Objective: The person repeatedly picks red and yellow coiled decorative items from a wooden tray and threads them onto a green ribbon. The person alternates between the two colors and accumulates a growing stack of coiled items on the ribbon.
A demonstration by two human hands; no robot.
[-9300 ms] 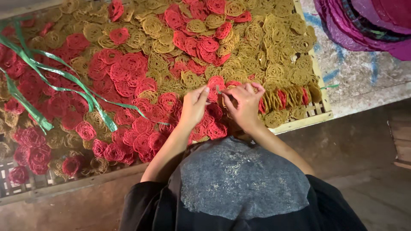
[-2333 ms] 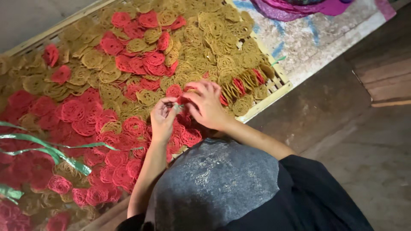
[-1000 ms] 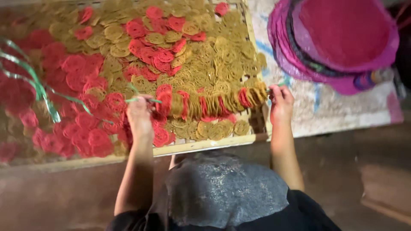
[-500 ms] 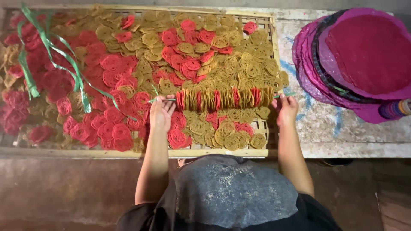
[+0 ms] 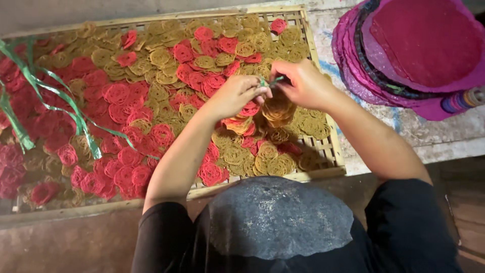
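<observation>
1. Nearest, at bottom centre: the person's head covering (image 5: 280, 220) and dark sleeves; it hides the tray's near rail and the floor behind it.
2. Left hand (image 5: 237, 95) and right hand (image 5: 303, 83) meet at centre frame, fingertips pressed together, pinching a green strip (image 5: 270, 81). Only a short length shows; its ends are hidden in the fingers. What shows slants up to the right.
3. Just below the hands hangs a bunch of coils (image 5: 278, 108), yellow, partly hidden by the fingers; its tie cannot be made out.
4. Tray (image 5: 323, 146): slatted wood, covered with loose red and yellow coils; left end cut off.
5. Loose green strips (image 5: 65, 108) lie across the coils at left.
6. Upper right: stacked purple discs (image 5: 419, 50) on a pale, stained surface, partly cut off.
</observation>
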